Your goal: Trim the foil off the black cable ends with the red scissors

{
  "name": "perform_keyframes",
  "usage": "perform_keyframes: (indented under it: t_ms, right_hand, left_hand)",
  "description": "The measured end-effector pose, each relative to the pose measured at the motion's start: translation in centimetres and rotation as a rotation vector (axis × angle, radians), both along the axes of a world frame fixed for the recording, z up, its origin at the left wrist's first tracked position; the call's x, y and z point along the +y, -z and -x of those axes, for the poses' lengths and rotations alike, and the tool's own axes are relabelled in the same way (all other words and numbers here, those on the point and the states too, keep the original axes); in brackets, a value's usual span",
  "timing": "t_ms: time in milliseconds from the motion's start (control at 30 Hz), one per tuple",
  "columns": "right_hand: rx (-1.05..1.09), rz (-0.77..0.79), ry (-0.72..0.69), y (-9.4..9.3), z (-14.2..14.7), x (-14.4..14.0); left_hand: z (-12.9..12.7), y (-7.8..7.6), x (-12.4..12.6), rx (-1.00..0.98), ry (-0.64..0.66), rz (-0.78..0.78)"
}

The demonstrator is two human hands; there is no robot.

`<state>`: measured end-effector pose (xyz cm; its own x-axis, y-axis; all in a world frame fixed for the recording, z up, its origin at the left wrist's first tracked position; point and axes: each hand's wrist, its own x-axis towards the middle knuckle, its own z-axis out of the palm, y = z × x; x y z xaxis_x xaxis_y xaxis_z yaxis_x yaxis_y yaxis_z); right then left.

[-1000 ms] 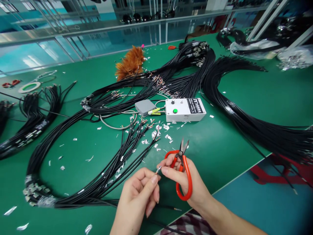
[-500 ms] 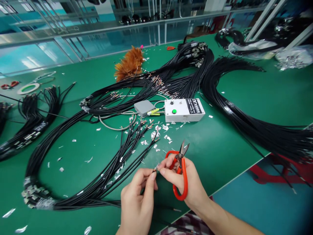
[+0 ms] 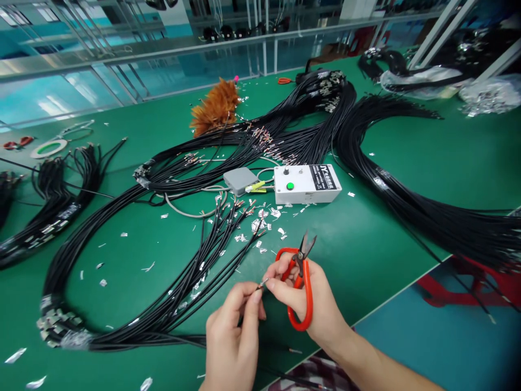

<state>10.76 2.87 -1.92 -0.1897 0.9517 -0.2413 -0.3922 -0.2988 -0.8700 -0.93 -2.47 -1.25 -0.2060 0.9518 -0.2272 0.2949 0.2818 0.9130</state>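
Between its thumb and fingers my left hand (image 3: 236, 326) pinches the end of a black cable (image 3: 183, 340), whose stripped tip (image 3: 262, 283) pokes out toward the right. My right hand (image 3: 309, 296) carries red-handled scissors (image 3: 300, 271), hooked over the fingers with the blades parted and pointing up, away from the cable. Its thumb and forefinger meet at the stripped tip, touching the silvery end. More black cables with stripped ends (image 3: 244, 209) fan out on the table to the left, and scraps of foil (image 3: 260, 222) lie around them.
A white box with a green button (image 3: 307, 184) stands mid-table beside a grey block (image 3: 240, 180). Thick bundles of black cable (image 3: 366, 157) cross the green table. A brown feather duster (image 3: 215, 107) lies behind. A red stool (image 3: 459, 288) stands past the table edge.
Both hands stay close together at the cable end. My left hand has shifted slightly right and more of the stripped tip shows. The scissors hang nearly the same.
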Motion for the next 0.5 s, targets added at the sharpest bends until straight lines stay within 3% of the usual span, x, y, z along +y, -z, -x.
perform_keyframes:
  t_ms: [167, 367, 433, 500]
  right_hand:
    - [-0.056, -0.078, -0.019, -0.1, 0.1, 0.2]
    - [-0.158, -0.144, -0.080, 0.2, -0.5, 0.5]
    - [-0.279, -0.175, -0.154, 0.0, -1.4, 0.7]
    - [-0.542, -0.232, -0.276, -0.2, -2.6, 0.7]
  left_hand:
    - [1.1, -0.2, 0.8, -0.296, 0.109, 0.205]
    - [1.7, -1.0, 1.6, -0.528, 0.060, 0.302]
    - [1.9, -1.3, 1.6, -0.541, 0.035, 0.297]
    - [2.0, -1.8, 1.6, -0.547, 0.018, 0.297]
